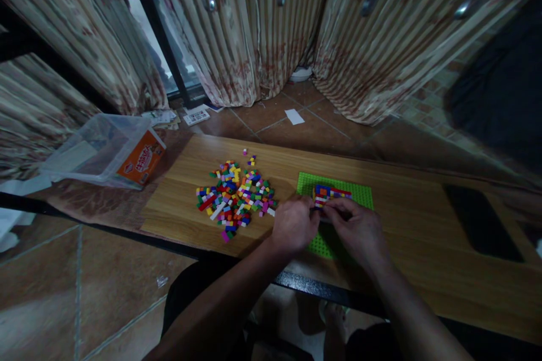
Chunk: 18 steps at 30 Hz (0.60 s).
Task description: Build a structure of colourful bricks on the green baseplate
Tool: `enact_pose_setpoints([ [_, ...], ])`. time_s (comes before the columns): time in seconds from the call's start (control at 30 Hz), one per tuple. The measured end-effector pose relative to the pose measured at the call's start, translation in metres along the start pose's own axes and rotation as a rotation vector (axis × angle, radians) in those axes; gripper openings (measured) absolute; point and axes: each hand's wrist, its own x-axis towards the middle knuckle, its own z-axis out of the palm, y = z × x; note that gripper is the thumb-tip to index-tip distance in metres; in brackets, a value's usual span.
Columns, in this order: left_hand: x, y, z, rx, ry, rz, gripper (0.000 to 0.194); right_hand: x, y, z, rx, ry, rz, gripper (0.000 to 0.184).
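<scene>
A green studded baseplate (pixel 359 188) lies on the wooden table, carrying a small multicoloured toy-brick build (pixel 332 192) with red, blue, white and yellow rows. My left hand (pixel 295 223) is closed at the build's left side, its fingers curled against the bricks. From the right, my right hand (pixel 359 231) reaches over the plate, thumb and fingers pinched together at the build's front edge. Whatever sits between those right fingertips is too small and hidden to name. Left of my left hand spreads a loose pile of small coloured toy bricks (pixel 237 194).
A clear plastic bin (pixel 97 146) with an orange label stands beyond the table's left end. On the right of the wooden table (pixel 406 225) lies a flat black object (pixel 483 223). Striped curtains (pixel 262 34) hang behind, and a white paper (pixel 294 117) lies on the tiled floor.
</scene>
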Motion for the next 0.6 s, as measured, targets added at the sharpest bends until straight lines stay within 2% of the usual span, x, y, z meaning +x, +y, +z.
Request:
enact_pose_setpoints([
  [0.3,0.000,0.001,0.000,0.011,-0.019,-0.019,0.020,0.000,-0.005,0.003,0.004,0.014,0.022,0.020],
  [0.6,-0.003,0.003,0.002,0.019,-0.023,-0.008,0.023,-0.001,0.005,0.004,-0.035,0.029,-0.075,0.025],
])
